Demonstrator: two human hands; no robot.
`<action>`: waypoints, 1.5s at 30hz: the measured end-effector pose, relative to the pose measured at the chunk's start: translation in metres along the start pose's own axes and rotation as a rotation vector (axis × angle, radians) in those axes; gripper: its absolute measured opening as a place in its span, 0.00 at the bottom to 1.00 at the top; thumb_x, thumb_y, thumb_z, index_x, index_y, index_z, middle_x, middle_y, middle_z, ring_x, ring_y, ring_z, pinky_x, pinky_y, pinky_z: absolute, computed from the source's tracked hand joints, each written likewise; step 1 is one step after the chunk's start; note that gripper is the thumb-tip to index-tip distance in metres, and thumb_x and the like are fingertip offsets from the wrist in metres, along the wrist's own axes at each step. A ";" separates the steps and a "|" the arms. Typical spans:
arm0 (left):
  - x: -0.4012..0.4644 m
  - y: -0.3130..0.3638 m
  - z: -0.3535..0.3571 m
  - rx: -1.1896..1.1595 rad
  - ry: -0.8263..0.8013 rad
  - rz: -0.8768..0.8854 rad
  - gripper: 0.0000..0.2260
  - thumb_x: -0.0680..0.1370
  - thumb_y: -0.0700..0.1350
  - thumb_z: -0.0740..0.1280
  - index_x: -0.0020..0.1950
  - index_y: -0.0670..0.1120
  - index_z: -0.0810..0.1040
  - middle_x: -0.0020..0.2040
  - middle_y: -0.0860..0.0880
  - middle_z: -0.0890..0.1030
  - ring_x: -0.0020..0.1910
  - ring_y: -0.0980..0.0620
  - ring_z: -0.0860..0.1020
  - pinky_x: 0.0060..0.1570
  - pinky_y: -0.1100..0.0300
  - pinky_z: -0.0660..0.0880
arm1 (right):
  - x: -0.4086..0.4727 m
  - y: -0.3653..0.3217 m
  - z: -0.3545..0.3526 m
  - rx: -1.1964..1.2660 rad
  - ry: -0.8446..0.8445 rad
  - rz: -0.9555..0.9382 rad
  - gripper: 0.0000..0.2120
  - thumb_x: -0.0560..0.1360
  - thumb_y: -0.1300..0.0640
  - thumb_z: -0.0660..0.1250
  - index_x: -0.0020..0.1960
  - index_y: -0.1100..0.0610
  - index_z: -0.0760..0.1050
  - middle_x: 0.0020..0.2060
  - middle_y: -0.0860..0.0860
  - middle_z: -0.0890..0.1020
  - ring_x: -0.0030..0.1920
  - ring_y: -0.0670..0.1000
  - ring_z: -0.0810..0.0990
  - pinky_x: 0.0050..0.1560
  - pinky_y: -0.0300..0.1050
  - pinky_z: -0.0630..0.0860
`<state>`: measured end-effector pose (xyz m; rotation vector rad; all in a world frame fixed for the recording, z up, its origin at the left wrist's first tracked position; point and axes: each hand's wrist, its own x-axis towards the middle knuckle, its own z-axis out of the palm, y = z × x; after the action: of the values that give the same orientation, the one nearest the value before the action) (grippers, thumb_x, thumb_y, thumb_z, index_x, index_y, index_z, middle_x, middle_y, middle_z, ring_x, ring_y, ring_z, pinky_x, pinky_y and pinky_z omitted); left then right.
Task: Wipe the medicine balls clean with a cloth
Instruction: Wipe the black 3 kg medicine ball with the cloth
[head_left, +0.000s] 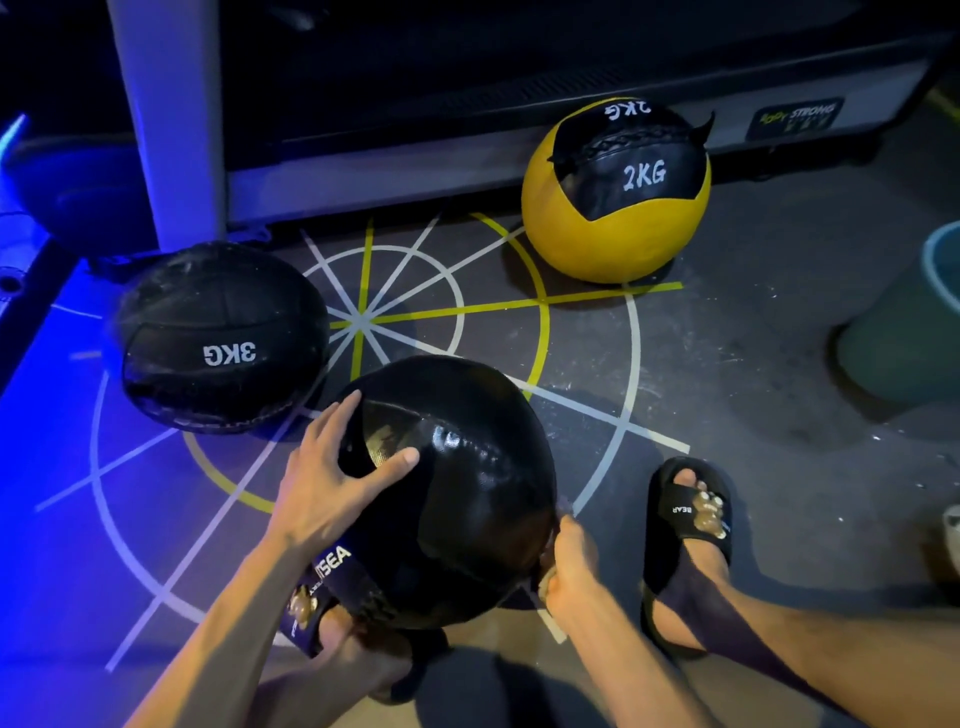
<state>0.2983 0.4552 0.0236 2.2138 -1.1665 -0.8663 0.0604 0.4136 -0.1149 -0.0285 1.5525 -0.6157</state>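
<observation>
Hands: my left hand (332, 467) lies spread on the upper left face of the black ball (457, 488), fingers straight, steadying it; my right hand (569, 564) is curled at the ball's lower right side, at about 4 o'clock on it, pinching what looks like a pale cloth (545, 584), though only a scrap of it shows
Ball in hand: it sits on the floor (727, 405) between my two sandalled feet, at 6 o'clock in the view; its top has a glossy sheen, so I judge that part already wiped, and the low right flank is the stretch being worked
3KG ball (221, 338): black, at 9 o'clock, close beside the one I hold but apart from it; dull and streaked on top, so I take it as not yet cleaned
2KG ball (615, 192): yellow and black, at 1 o'clock, resting against the base of the rack (363, 171); nobody touches it
Bucket (914, 322): pale green, at 3 o'clock by the frame edge
Progress: I judge one ball partway done, two left
</observation>
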 end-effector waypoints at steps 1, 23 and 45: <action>-0.003 0.004 0.003 0.007 0.002 0.012 0.55 0.57 0.84 0.65 0.81 0.65 0.56 0.81 0.54 0.60 0.79 0.45 0.62 0.75 0.38 0.63 | 0.005 -0.006 -0.007 -0.013 0.001 -0.081 0.13 0.81 0.44 0.64 0.58 0.49 0.83 0.56 0.52 0.84 0.55 0.55 0.82 0.56 0.56 0.81; -0.054 0.030 0.073 -0.203 -0.058 0.058 0.50 0.65 0.80 0.64 0.82 0.59 0.57 0.82 0.56 0.54 0.81 0.56 0.53 0.78 0.54 0.54 | -0.088 -0.045 -0.065 -1.021 0.079 -1.457 0.18 0.78 0.59 0.69 0.68 0.52 0.76 0.61 0.45 0.82 0.60 0.45 0.78 0.58 0.35 0.71; -0.066 -0.018 0.095 -0.056 0.111 0.137 0.45 0.65 0.82 0.61 0.79 0.71 0.52 0.83 0.60 0.49 0.82 0.55 0.40 0.80 0.37 0.47 | -0.091 -0.018 0.010 -1.027 -0.290 -1.622 0.22 0.76 0.71 0.66 0.67 0.58 0.79 0.68 0.51 0.78 0.72 0.47 0.71 0.77 0.44 0.62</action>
<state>0.2110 0.5084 -0.0329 2.0825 -1.2095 -0.7022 0.0725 0.4292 -0.0239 -2.1804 1.1230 -0.8479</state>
